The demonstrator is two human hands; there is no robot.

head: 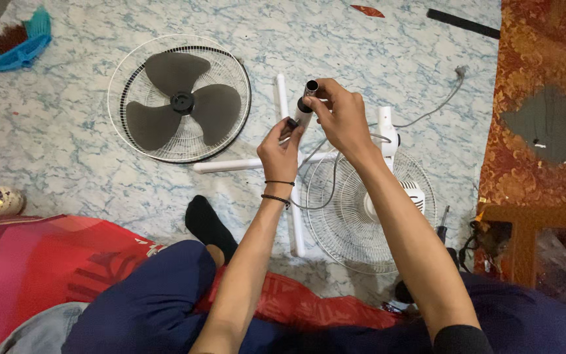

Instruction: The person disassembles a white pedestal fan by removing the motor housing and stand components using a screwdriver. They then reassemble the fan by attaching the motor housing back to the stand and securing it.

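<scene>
Head view showed both hands raised over the marble-patterned floor (67, 131). At centre, the right hand (342, 118) clenched round the upper part of a grey metal tube (307, 101), while the left hand (280, 147) pinched a small black piece (292, 122) at the tube's lower end. At nine o'clock lay a grille with fan blades (181, 98); at five o'clock, a white fan guard (355, 216) on a white cross base (230, 164).

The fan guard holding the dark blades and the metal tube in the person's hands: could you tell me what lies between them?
In the head view, only bare marbled floor separates the guard with blades from the metal tube; the white cross base begins beside the tube.
</scene>
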